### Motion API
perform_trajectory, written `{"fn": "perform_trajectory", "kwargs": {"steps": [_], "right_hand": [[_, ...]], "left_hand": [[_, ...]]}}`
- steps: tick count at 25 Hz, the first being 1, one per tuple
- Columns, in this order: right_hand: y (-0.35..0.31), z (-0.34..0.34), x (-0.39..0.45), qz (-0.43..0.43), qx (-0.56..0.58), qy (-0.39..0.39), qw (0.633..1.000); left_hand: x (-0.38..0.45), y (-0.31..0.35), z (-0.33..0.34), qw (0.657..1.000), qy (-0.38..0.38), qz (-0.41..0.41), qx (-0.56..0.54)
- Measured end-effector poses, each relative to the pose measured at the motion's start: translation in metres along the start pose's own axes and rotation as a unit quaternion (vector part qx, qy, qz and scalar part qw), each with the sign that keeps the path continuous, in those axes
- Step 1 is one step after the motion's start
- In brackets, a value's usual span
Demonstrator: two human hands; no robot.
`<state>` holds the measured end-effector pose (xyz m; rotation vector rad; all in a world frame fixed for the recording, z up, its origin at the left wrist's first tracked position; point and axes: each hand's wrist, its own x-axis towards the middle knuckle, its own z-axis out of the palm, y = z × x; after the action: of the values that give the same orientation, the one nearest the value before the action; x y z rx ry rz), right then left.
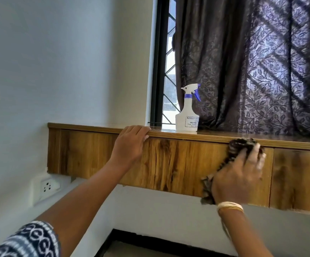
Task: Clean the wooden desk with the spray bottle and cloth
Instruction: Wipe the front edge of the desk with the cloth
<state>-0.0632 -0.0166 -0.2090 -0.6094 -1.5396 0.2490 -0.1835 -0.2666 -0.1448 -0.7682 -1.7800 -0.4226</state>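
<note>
Right hand (238,175) presses a dark patterned cloth (232,156) flat against the front panel of the wooden worktop (169,164), fingers spread over the bunched fabric. Cloth's upper part sits just under the top edge; its lower end hangs below the palm, near the panel's bottom edge. Hand and cloth are motion-blurred, so the exact finger hold is hard to read. Pale bangles (230,206) circle that wrist.

Left hand (130,143) rests on the front lip of the worktop, fingers curled over the edge, thumb against the front face. It is well apart from the right hand, on the left half of the same panel. A patterned blue-and-white sleeve (26,242) shows at the lower left corner.

Spray bottle (187,112) stands upright on top of the worktop, between the 2 hands and behind them, touched by neither. White body, blue collar and trigger, printed label facing forward; nozzle points left. It stands just beside the window frame (157,71), in front of the curtain's left edge.

Dark leaf-patterned curtain (252,62) covers most of the window; diagonal grille bars show in the uncovered strip at its left.

White socket plate (47,186) sits on the left wall, below the worktop's left end.
</note>
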Motion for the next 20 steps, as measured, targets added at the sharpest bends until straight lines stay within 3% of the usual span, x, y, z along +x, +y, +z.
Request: {"fn": "perform_trajectory", "kwargs": {"steps": [2, 5, 8, 11, 16, 18, 20], "right_hand": [[-0.039, 0.008, -0.005, -0.079, -0.005, -0.021, 0.997], [-0.088, 0.028, -0.014, -0.342, -0.01, -0.031, 0.939], [-0.112, 0.032, -0.007, -0.423, -0.038, -0.063, 0.903], [-0.086, 0.017, 0.022, -0.425, -0.04, -0.065, 0.902], [0.004, -0.008, 0.047, -0.271, -0.091, -0.011, 0.958], [-0.005, -0.002, 0.04, -0.227, -0.096, 0.009, 0.969], [-0.041, 0.008, 0.027, -0.241, -0.074, 0.012, 0.968]], "left_hand": [[-0.001, 0.002, 0.004, 1.0, 0.012, 0.002, 0.007], [-0.001, 0.005, 0.005, 1.0, 0.019, 0.0, 0.009], [-0.003, 0.001, 0.007, 0.999, 0.032, -0.007, 0.004], [-0.004, 0.002, 0.015, 0.998, 0.069, -0.01, 0.0], [-0.004, 0.006, 0.026, 0.993, 0.117, -0.008, 0.009], [-0.005, 0.008, 0.031, 0.991, 0.132, -0.011, 0.013], [-0.007, 0.01, 0.032, 0.99, 0.139, -0.017, 0.015]]}}
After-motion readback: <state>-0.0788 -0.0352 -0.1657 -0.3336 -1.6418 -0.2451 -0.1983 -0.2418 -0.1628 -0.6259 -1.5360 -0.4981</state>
